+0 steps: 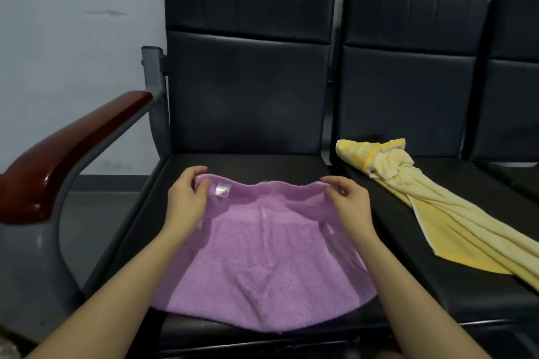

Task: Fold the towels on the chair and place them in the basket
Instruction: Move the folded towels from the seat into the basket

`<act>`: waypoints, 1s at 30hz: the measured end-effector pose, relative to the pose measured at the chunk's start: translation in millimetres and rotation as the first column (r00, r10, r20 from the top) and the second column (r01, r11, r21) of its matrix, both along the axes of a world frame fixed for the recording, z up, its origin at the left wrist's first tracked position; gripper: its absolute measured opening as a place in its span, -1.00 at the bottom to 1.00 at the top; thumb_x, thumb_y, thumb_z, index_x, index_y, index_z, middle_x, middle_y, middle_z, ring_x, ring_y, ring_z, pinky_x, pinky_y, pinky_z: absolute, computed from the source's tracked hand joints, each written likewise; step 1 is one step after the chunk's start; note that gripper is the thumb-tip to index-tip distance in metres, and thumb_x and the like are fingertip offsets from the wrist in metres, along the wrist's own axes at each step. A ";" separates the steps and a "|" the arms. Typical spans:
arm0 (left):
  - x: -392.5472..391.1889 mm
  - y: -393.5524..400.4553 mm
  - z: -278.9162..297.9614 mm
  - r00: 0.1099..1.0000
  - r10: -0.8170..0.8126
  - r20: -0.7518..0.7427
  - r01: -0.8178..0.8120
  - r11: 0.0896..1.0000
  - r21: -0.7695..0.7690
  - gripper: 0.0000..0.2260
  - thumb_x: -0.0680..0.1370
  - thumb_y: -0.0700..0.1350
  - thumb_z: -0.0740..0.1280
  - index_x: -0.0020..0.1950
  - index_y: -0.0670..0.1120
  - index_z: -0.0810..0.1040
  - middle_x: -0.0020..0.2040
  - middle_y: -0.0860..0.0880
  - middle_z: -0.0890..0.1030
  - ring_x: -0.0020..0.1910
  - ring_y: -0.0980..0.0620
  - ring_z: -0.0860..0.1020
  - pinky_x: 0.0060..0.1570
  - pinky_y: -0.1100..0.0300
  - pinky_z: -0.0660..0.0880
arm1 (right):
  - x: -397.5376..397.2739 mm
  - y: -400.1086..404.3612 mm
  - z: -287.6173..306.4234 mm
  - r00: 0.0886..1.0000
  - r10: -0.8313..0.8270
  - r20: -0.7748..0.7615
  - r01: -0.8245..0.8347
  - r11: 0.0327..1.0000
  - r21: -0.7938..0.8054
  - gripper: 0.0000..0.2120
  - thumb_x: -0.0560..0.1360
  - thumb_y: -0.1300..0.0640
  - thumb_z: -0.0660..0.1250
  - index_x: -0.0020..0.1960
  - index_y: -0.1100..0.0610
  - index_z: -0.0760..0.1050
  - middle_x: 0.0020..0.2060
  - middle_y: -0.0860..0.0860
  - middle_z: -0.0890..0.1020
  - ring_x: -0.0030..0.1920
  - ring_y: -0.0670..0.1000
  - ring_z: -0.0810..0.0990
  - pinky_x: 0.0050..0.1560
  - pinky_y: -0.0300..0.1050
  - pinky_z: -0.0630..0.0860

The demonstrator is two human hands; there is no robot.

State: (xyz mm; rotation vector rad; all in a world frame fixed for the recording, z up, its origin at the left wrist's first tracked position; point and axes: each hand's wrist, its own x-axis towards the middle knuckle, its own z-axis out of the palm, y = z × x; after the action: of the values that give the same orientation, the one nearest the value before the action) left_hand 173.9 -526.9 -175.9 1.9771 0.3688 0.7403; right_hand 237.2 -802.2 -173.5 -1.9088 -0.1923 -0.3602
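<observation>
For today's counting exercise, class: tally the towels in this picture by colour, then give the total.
Purple towel: 1, spread on the left seat, far corners pinched by the left hand and the right hand
Yellow towel: 1, bunched on the next seat
Total: 2 towels

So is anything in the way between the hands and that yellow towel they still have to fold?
Nothing visible. The yellow towel lies on the next seat, with bare black cushion between. But the left hand and right hand both pinch the purple towel.
</observation>
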 end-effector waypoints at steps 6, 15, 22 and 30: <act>-2.0 3.3 0.2 0.991 0.124 0.039 -0.123 0.992 -0.025 -0.80 0.59 -0.16 0.27 0.19 -0.14 0.55 0.07 -0.03 0.58 0.05 0.06 0.48 0.06 0.18 0.38 | -5.2 -8.7 11.3 1.000 -0.012 -0.011 0.013 0.993 0.121 -0.80 0.53 0.31 0.29 0.02 0.08 0.62 -0.05 -0.05 0.65 -0.01 -0.17 0.58 0.06 -0.22 0.48; 1.8 23.7 -35.2 0.915 0.215 -0.342 -0.147 0.966 0.213 -0.81 0.58 -0.15 0.25 0.14 -0.14 0.57 0.05 -0.16 0.61 0.01 -0.17 0.54 -0.07 0.06 0.46 | 0.2 -12.5 -13.0 0.969 -0.239 -0.055 0.198 0.894 -0.402 -0.71 0.58 0.23 0.18 0.25 0.11 0.52 0.18 0.02 0.56 0.15 0.07 0.54 0.08 0.02 0.49; 28.7 24.0 -29.3 0.949 0.236 -0.208 -0.167 0.938 0.303 -0.88 0.60 -0.11 0.26 0.04 -0.11 0.55 -0.08 -0.08 0.61 -0.11 -0.08 0.53 -0.11 0.04 0.49 | 21.8 -9.2 -19.3 0.933 -0.343 -0.110 0.292 0.900 -0.325 -0.73 0.60 0.19 0.19 0.27 0.16 0.48 0.19 0.08 0.56 0.17 0.09 0.52 0.02 -0.07 0.40; 61.8 27.6 -47.1 0.895 0.254 -0.367 -0.067 0.889 0.452 -0.90 0.56 -0.11 0.32 0.01 -0.10 0.58 0.05 -0.11 0.55 -0.05 -0.07 0.53 0.01 -0.03 0.52 | 50.0 -8.3 -40.0 0.875 -0.415 -0.248 0.245 0.822 -0.514 -0.76 0.57 0.13 0.22 0.19 0.13 0.52 0.12 0.09 0.60 0.16 0.14 0.53 0.19 0.02 0.35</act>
State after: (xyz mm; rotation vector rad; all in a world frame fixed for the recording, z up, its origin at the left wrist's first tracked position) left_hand 235.7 -499.3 -222.9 2.5600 0.6844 0.5224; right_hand 287.2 -810.5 -213.4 -2.4629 0.3380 -0.2070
